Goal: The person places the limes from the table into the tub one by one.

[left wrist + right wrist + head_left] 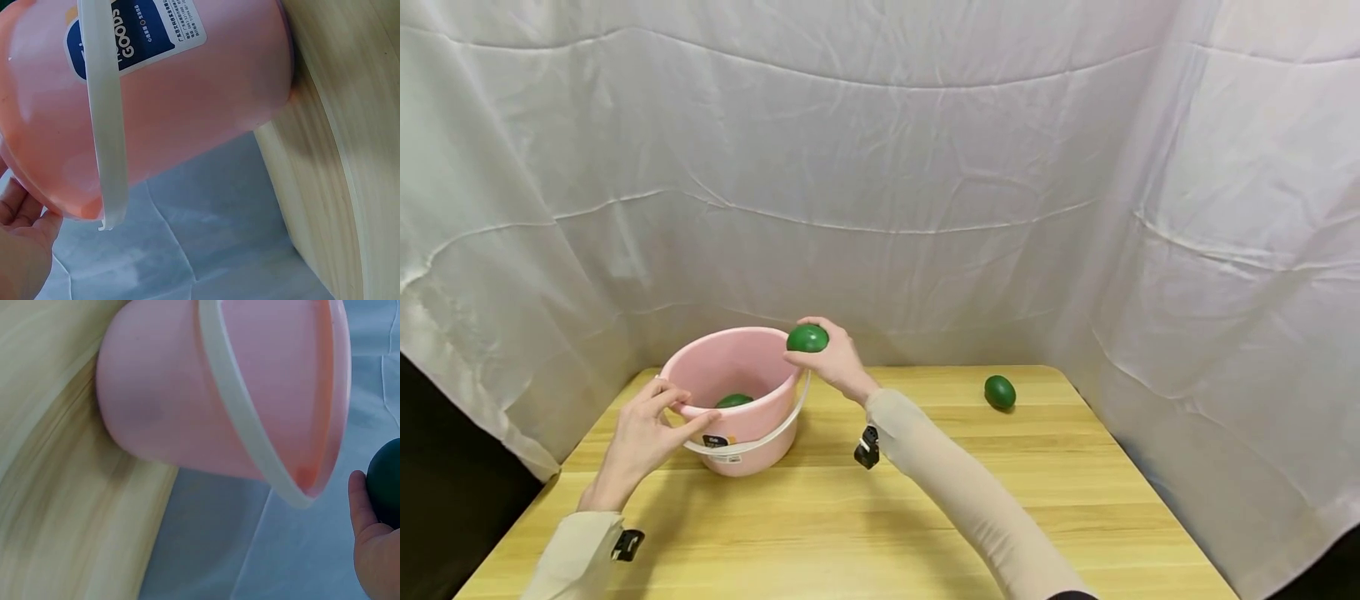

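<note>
A pink plastic bucket (767, 423) stands on the left part of the table. My left hand (643, 429) grips its near-left rim, the thumb (47, 226) showing against the rim in the left wrist view. Above the bucket's right rim, my right hand (835, 358) holds a smooth dark green egg-shaped fruit (807, 337), like an avocado. Another green fruit (734, 401) lies inside the bucket, partly hidden by the near rim. A third green fruit (1000, 392) lies on the table at the far right. The bucket's white handle (240, 409) hangs down outside its wall.
The wooden table (850, 533) has its back edge close to a pale hanging curtain (895, 275), which also runs along both sides. A small black device (867, 448) is strapped to the right wrist, and another (627, 545) to the left.
</note>
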`<control>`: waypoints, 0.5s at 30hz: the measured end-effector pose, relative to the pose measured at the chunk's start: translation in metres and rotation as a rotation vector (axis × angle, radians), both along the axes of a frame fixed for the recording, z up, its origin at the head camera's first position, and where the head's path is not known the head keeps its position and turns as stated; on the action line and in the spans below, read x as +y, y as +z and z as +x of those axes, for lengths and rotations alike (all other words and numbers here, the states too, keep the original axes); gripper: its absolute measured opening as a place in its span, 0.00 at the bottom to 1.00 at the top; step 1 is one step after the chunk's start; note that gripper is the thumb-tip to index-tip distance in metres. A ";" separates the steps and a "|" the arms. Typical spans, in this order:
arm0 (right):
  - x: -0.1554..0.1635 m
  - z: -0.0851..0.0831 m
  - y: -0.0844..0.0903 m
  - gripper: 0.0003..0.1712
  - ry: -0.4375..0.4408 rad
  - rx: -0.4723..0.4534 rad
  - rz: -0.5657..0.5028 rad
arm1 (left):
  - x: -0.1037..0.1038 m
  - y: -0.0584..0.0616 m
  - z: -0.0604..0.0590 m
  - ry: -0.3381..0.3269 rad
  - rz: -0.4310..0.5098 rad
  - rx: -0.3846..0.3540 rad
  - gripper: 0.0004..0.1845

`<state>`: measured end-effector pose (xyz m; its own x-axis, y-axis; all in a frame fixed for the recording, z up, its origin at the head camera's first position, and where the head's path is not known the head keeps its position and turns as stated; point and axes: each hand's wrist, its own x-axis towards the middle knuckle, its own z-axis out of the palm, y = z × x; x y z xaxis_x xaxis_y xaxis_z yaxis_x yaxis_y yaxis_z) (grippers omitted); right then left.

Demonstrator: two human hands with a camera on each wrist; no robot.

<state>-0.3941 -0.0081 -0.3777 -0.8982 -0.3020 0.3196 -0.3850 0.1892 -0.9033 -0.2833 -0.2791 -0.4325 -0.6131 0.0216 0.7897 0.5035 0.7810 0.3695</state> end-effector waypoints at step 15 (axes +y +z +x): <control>-0.018 0.004 0.010 0.33 -0.035 0.024 0.086 | 0.000 0.000 -0.001 0.004 -0.006 0.005 0.18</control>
